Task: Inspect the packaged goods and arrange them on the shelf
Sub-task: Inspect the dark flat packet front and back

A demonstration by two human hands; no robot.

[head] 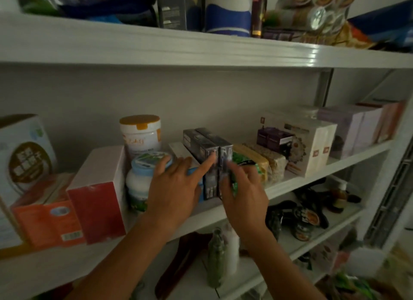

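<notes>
At the front edge of the middle shelf (223,212): left hand (176,188), fingers (206,164) straight and spread, index tip touching the left of two dark boxes (212,163); holds nothing. Right hand (244,194), fingers against the right box's side, blurred; grip cannot be told. Dark boxes: upright, side by side, touching, between a blue-lidded jar (139,181) on the left and a green packet (242,162) on the right. Red-and-white box (98,194) left of the jar. Behind the jar: white tub (140,133), yellow lid, near the back wall.
</notes>
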